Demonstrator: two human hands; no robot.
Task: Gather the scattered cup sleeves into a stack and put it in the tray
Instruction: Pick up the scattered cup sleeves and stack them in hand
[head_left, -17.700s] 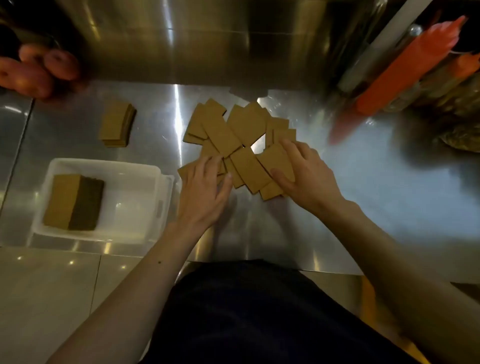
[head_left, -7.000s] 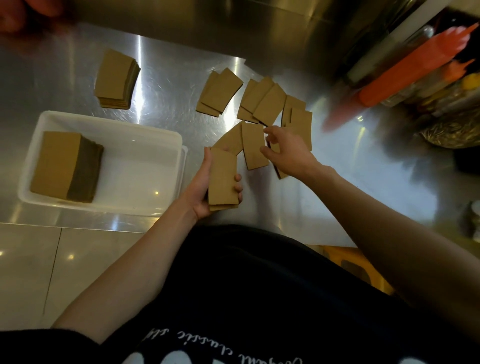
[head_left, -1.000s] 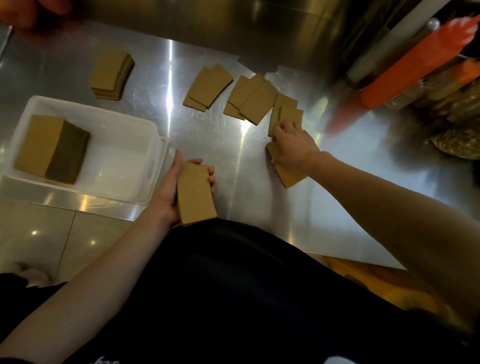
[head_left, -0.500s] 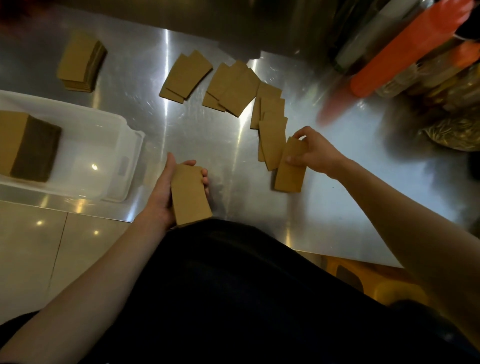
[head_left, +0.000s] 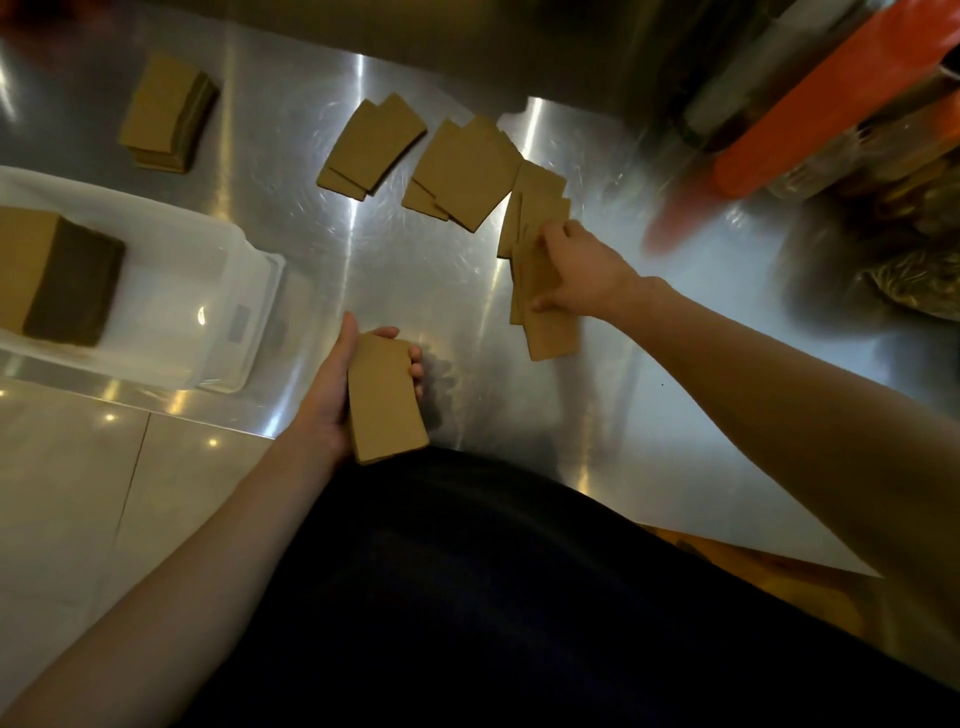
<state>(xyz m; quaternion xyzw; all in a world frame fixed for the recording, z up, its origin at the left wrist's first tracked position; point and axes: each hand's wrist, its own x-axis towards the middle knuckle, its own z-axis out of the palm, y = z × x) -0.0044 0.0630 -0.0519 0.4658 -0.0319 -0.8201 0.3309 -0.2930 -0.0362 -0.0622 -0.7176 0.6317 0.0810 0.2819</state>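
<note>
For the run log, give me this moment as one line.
left hand: holds gathered stack | right hand: on loose sleeves | tray: one stack inside | more sleeves scattered on counter

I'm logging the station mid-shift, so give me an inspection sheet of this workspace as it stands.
Surface: steel counter, shiny and bare near the person.
Job's things: white tray holding a sleeve stack; spare stack behind it; loose sleeves fanned out.
Clutter: orange bottles at far right.
Grippers: left hand holds gathered sleeves; right hand grips overlapping sleeves.
Cables: nothing seen.
Surroundings: tiled floor.
</note>
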